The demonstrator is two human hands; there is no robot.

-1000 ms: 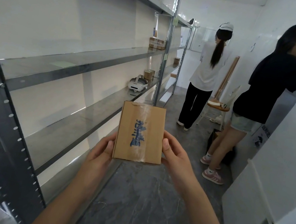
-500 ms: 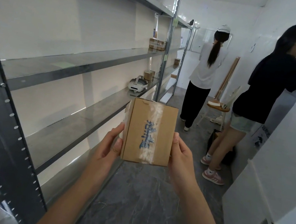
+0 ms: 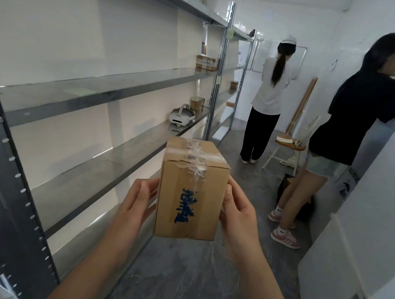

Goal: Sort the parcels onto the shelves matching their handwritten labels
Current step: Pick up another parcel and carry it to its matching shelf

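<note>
A small brown cardboard parcel [image 3: 191, 194] with clear tape and blue handwritten characters on its front is held upright in front of me over the aisle floor. My left hand [image 3: 138, 204] grips its left side, my right hand [image 3: 238, 219] grips its right side, thumbs on the front edges. A long metal shelf rack [image 3: 113, 90] runs along the left wall. A pale green label [image 3: 79, 92] lies on its upper shelf. Other parcels [image 3: 206, 63] sit further down the rack, and a small one [image 3: 197, 103] stands on the lower shelf.
A white headset [image 3: 181, 117] lies on the lower shelf. Two people stand in the narrow aisle: one in a white top [image 3: 269, 96] further ahead, one in a black top [image 3: 353, 126] at the right wall. A round stool [image 3: 290, 145] stands between them. White cabinets [image 3: 384, 228] line the right.
The parcel has tilted so that its taped top now shows, and it has shifted slightly right and closer to me. Both hands keep their hold on its sides.
</note>
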